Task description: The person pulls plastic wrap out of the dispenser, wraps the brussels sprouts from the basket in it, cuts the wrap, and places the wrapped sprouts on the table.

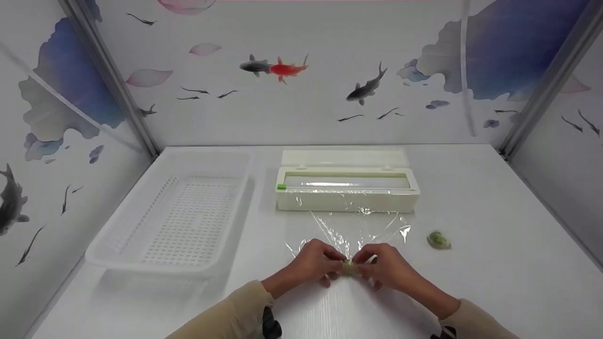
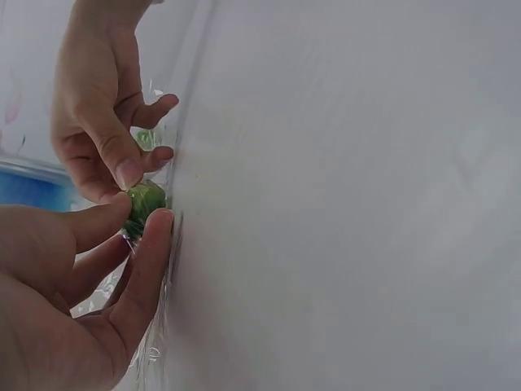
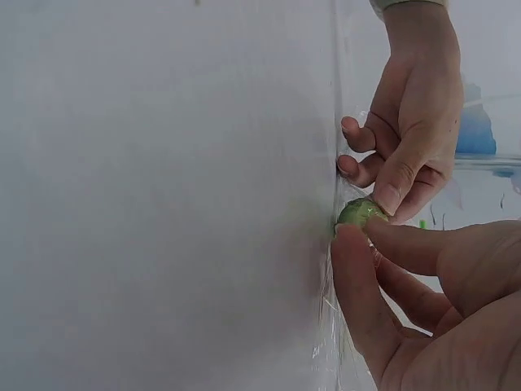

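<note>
A small, round green Brussels sprout [image 1: 347, 266] lies in the near end of a clear sheet of cling film [image 1: 332, 233]. From its left side my left hand [image 1: 315, 261] pinches the film-covered sprout between thumb and fingers. My right hand [image 1: 388, 267] pinches it from the right, the two thumbs close together. The film runs back, creased, to a cream cling film dispenser [image 1: 346, 201] with its lid raised. Both wrist views show film over the sprout [image 2: 146, 202], low against the table; fingers cover part of it.
A white perforated basket [image 1: 153, 267] stands on the left of the white table. Right of the dispenser's front lies another small green piece [image 1: 438, 240], seemingly film-wrapped. A green slider [image 1: 281, 187] sits at the dispenser's left end. Printed panels [image 1: 320, 117] enclose the back and sides.
</note>
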The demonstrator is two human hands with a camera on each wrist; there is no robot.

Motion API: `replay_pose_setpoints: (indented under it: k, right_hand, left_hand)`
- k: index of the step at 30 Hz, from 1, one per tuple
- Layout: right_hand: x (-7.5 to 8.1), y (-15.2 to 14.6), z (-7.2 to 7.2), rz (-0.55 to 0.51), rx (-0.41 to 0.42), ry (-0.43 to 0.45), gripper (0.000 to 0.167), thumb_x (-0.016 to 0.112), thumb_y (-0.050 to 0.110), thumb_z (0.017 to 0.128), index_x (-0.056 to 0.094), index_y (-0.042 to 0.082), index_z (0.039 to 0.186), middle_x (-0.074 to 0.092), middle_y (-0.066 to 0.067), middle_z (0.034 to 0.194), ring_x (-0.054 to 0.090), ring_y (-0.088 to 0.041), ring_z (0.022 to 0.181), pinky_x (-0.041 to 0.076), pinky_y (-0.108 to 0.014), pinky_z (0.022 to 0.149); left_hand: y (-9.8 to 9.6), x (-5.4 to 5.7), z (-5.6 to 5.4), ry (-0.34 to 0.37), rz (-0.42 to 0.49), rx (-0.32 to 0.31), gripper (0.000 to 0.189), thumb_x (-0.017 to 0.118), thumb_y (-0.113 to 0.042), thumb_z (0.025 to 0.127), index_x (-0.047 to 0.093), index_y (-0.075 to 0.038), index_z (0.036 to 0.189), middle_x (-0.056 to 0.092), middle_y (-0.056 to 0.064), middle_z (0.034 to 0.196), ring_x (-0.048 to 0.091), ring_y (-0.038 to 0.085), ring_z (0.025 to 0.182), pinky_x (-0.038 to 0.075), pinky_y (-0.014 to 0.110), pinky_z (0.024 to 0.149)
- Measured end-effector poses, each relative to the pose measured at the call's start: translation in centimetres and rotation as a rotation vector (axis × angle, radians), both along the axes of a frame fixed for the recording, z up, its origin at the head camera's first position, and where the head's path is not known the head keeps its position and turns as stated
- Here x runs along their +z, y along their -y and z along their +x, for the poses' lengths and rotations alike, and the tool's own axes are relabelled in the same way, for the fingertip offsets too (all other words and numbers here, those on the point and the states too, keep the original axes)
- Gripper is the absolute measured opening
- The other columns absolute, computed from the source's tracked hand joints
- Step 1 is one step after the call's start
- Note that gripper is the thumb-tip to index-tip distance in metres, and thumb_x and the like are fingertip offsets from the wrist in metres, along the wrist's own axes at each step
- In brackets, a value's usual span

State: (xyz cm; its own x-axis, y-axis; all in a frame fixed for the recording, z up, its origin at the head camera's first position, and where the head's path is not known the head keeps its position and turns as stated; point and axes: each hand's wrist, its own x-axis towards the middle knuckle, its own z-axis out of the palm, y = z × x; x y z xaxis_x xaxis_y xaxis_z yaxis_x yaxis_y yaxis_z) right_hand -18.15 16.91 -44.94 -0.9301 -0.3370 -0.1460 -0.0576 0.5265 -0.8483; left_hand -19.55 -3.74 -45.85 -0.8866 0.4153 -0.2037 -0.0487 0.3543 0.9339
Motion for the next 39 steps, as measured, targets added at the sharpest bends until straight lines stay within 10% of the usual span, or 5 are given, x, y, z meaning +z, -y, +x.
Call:
replay_pose_setpoints:
  k: [15,39]
  right_hand:
    - [0.1,1.2,-0.1,0.030,-0.063,-0.041,0.015,0.075,0.001,0.086,0.070,0.003,0.099,0.069,-0.010,0.096,0.068,-0.015,0.068,0.058,-0.033,0.047]
    - [0.0,0.5,-1.2,0.109,-0.053,-0.095,0.013,0.074,0.000,0.086,0.075,0.004,0.099,0.072,-0.008,0.091,0.064,-0.014,0.058,0.056,-0.029,0.047]
  left_hand:
    - [-0.1,0.8,-1.4,0.000,-0.126,-0.031,0.017,0.074,-0.016,0.091,0.077,-0.002,0.100,0.073,0.009,0.075,0.065,0.012,0.056,0.058,0.026,0.047]
    - [-0.8,0.8,-1.6,-0.063,-0.057,0.004,0.020,0.075,-0.001,0.086,0.072,0.001,0.106,0.073,0.009,0.087,0.072,0.024,0.060,0.058,0.030,0.045]
